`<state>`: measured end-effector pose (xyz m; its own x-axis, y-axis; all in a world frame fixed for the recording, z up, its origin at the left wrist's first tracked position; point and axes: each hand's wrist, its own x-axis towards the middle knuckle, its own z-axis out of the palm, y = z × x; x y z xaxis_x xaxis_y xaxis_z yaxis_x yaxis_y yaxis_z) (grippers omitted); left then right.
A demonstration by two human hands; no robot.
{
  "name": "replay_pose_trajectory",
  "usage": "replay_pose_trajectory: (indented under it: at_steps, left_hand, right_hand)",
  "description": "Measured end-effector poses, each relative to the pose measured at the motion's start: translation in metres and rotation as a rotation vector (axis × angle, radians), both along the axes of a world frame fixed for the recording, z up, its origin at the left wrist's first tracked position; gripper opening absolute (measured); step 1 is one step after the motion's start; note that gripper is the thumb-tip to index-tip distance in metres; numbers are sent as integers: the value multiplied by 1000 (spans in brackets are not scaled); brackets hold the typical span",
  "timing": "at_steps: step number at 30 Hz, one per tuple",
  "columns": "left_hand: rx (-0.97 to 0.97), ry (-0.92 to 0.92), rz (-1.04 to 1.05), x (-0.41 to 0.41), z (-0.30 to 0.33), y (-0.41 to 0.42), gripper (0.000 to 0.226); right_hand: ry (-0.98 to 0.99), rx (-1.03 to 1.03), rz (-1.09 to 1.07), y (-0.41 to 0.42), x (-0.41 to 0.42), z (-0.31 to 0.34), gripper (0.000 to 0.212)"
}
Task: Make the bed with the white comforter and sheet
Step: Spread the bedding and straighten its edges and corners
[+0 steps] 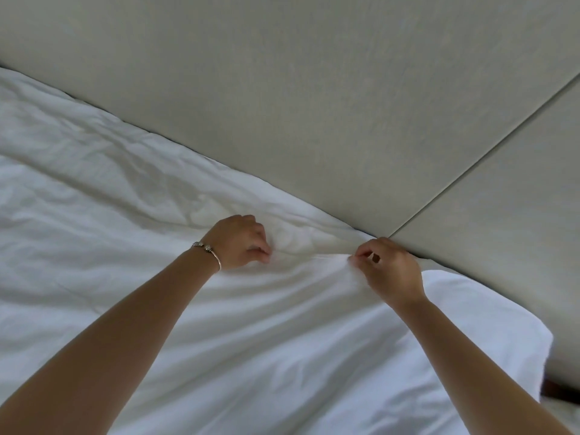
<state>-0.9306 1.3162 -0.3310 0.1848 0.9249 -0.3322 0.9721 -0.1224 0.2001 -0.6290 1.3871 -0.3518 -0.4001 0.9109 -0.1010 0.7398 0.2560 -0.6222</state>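
A wrinkled white comforter [125, 215] covers the bed from the left edge to the lower right. Its top edge lies against the padded headboard. My left hand [238, 243], with a bracelet on the wrist, pinches a fold of the comforter near the top edge. My right hand [389, 268] pinches the same fold a little to the right, close to the headboard seam. The cloth is stretched taut between the two hands. A smoother white layer [477, 315] shows at the bed's right corner; whether it is the sheet or a pillow is unclear.
A beige padded headboard [314, 105] fills the upper half, with a dark seam [483, 152] between two panels on the right. A dark strip [558, 392] shows past the bed's right corner.
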Motion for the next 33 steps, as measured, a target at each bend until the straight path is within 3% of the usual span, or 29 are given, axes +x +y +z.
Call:
replay_pose_trajectory:
  at_steps: [4,10,15,21,23,24,26,29,33]
  left_hand:
    - [-18,83,43,3,-4,-7,31]
    - [-64,3,164,10,-7,-7,23]
    - [-132,-130,277,-3,-1,5,15]
    - [-156,-329,417,-3,7,31,22]
    - [-257,-306,385,-5,8,33,14]
    - [-284,-281,357,-5,8,32,21]
    - [-204,-318,365,-5,7,31,23]
    - [8,-347,351,-5,4,32,3]
    - [166,-250,280,-12,5,53,12]
  right_hand:
    - [-151,-46,25,-4,11,-6,15]
    - [-138,11,-100,1,10,-5,15]
    - [-312,62,-108,9,9,-11,25]
    - [-188,35,-170,23,23,-25,16]
    - [-115,23,-183,28,31,-21,13]
    - [-58,2,-172,28,35,-18,14]
    - [41,-12,-111,23,40,-12,22]
    - [47,64,-53,19,40,-15,23]
    - [-91,25,-235,21,23,-20,25]
